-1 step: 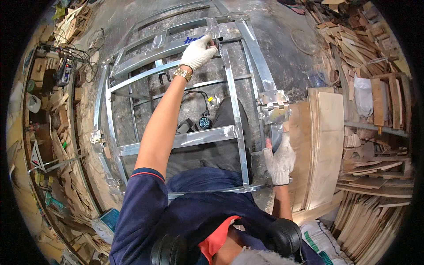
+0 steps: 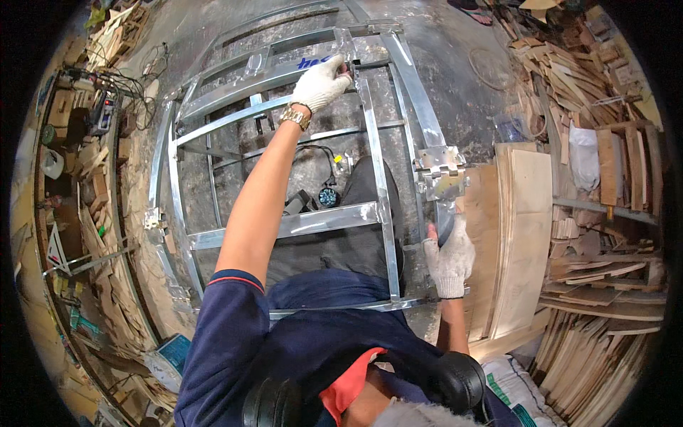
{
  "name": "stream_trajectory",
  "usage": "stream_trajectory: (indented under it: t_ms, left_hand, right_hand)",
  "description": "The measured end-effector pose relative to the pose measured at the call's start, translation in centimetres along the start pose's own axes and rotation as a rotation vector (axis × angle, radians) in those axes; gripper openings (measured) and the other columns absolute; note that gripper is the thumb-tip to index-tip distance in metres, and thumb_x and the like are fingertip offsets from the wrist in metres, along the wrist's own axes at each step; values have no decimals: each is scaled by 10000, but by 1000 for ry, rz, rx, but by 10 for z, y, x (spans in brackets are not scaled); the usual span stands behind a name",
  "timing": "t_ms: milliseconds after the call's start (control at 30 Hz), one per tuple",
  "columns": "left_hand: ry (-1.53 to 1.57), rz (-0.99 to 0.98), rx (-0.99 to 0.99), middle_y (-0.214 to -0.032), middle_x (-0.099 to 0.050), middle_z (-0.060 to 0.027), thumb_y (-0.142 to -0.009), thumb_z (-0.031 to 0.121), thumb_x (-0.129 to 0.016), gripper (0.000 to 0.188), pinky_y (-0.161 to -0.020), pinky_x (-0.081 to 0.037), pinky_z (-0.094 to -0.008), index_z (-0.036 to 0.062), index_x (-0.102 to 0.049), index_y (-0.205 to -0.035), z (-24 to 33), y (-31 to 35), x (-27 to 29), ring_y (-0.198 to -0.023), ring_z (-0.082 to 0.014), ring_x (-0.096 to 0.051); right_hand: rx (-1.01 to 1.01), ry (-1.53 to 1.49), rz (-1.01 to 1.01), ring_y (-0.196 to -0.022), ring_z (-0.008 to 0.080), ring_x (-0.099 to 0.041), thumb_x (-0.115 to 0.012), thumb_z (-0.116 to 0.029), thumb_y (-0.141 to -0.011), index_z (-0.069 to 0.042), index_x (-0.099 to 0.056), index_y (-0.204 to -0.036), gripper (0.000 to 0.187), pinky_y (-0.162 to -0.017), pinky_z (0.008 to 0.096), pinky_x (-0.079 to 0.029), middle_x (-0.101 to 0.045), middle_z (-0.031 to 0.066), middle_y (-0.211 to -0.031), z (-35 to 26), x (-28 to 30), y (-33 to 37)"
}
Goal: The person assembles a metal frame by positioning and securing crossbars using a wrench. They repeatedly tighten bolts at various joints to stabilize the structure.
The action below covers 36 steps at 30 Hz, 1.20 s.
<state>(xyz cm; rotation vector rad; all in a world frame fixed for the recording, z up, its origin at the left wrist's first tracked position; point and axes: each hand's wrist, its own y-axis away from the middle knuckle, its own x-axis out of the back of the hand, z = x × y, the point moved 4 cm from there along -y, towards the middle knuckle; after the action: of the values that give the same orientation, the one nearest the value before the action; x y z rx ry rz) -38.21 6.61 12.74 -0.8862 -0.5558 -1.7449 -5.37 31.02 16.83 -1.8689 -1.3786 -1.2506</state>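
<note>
Nothing visibly shifts: gloved left hand, fingers bent, at the steel frame's far-right corner; gloved right hand by its right edge, near a hinge; neither grip is clear.

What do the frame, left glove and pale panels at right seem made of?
Frame: probably steel, zinc-like finish, from the bright grey, streaky sheen.
Left glove: apparently matte knitted yarn, from its soft texture; fibre unclear.
Pale panels: likely plywood, seemingly unpainted, from the tan faces.
</note>
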Motion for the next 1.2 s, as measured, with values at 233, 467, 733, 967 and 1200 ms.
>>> stream_trajectory:
  t_ms: [233,467,733,967,1200]
  left_hand:
    - [-149,-48,68,-922,-668,-232,-951,344,-481,291,-740,-463,-512,91,-543,-1082,2,-9,-2,-883,-435,-635]
    - [-109,-84,70,-955,-683,-215,-949,353,-471,332,-797,-478,-497,92,-567,-1130,-5,-15,-4,-922,-411,-647]
    - [-158,-195,14,-1322,-616,-209,-952,412,-444,561,-1013,-457,-432,134,-499,-1437,-9,-20,-8,-1209,-376,-591]
    - [-67,-173,47,-1087,-714,-157,-945,401,-446,477,-834,-512,-453,135,-611,-1305,-13,-22,-16,-864,-325,-692]
    - [-152,-51,77,-1120,-697,-166,-935,415,-450,448,-896,-494,-469,139,-619,-1244,-23,-25,-16,-1057,-375,-644]
  right_hand:
    - [-32,105,-5,-838,439,-677,-680,-272,-884,-70,-480,-1350,546,-704,510,-525,-691,236,-970,4,-10,-9]
    - [31,48,52,-839,448,-677,-685,-259,-874,-52,-484,-1353,559,-711,506,-530,-692,256,-976,4,-9,-8]
    - [19,88,69,-832,462,-670,-673,-324,-873,-46,-501,-1331,563,-719,531,-523,-687,266,-931,9,-13,-8]
    - [55,114,97,-834,477,-662,-673,-349,-872,-40,-505,-1280,539,-718,552,-514,-684,271,-933,9,-14,-10]
    - [-12,107,77,-854,472,-665,-676,-359,-868,-53,-514,-1265,527,-741,549,-517,-690,261,-937,4,-10,-10]
